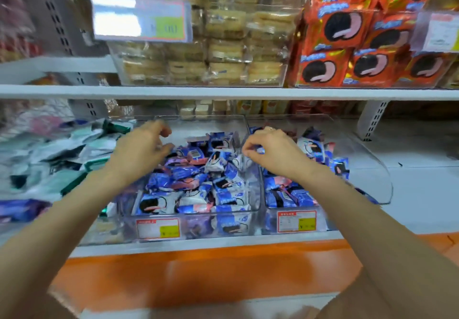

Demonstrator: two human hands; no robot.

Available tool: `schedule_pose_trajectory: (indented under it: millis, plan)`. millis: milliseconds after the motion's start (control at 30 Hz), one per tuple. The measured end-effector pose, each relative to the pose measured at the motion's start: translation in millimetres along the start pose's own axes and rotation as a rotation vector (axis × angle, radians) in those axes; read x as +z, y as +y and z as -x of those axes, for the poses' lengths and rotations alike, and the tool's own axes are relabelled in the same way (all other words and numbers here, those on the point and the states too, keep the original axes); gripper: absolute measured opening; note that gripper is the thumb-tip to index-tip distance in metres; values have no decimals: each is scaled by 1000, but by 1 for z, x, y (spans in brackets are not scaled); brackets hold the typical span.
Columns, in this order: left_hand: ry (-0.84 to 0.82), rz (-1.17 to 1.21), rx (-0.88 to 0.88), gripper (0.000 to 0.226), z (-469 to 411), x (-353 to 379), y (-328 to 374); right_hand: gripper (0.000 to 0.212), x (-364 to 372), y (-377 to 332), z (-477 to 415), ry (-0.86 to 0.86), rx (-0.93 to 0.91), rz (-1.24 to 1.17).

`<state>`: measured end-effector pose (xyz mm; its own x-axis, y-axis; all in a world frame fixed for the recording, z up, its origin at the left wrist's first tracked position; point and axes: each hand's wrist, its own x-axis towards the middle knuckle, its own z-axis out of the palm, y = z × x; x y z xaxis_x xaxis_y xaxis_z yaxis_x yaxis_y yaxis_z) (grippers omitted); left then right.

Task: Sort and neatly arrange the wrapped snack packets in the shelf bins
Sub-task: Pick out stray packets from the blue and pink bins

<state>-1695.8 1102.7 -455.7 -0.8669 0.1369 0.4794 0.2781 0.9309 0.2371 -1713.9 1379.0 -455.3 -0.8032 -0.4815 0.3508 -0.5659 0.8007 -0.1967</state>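
Two clear bins sat side by side on the shelf past its orange front edge [198, 269], each with a price tag on its near wall. The left bin [198, 211] lay under and just ahead of the left hand [141, 149], heaped with blue packets [188, 184] lying every way, with no shared direction. The right bin [270, 221] held a lower pile of the same packets [280, 194] beneath the right wrist.

The left hand hovered with fingers loosely curled and nothing seen in it. The packet nearest its fingertips [196, 155] lay just to their right, barcode side up, its long axis running roughly across, left to right. That hand looked the better placed for it.

The right hand [270, 149] hung over the wall between the bins, fingers drawn toward the thumb. Blur hid whether it pinched a packet.

Beyond both hands, the upper shelf carried stacked tan cakes [223, 52] and red packets [347, 27]. Well off to the left hand's left lay loose green-and-white packets [62, 154].
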Motion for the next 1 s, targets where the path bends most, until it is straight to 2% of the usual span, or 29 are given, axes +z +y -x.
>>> schedule_pose_trajectory:
  millis: [133,267,433,500,600,700,833,1000]
  plan:
    - [97,-50,-74,24,10,-16,-20,16,9,-21,-19,-24,-26,-31]
    - [60,81,-40,18,21,-27,-36,18,32,-50,-40,-113,-68,-90]
    - [-24,56,82,16,34,-31,-47,64,77,-78,-57,-370,-194,-13]
    - [-31,67,82,13,38,-31,-49,71,91,-81,-61,-421,-241,85]
    - [-38,74,105,9,40,-31,-52,61,103,-81,-67,-437,-283,215]
    - [-43,73,127,7,40,-31,-53,48,100,-79,-71,-359,-280,279]
    - [-44,74,127,6,39,-31,-53,35,85,-74,-73,-264,-196,188]
    - [-60,69,149,7,38,-25,-48,14,71,-67,-69,-225,-72,39]
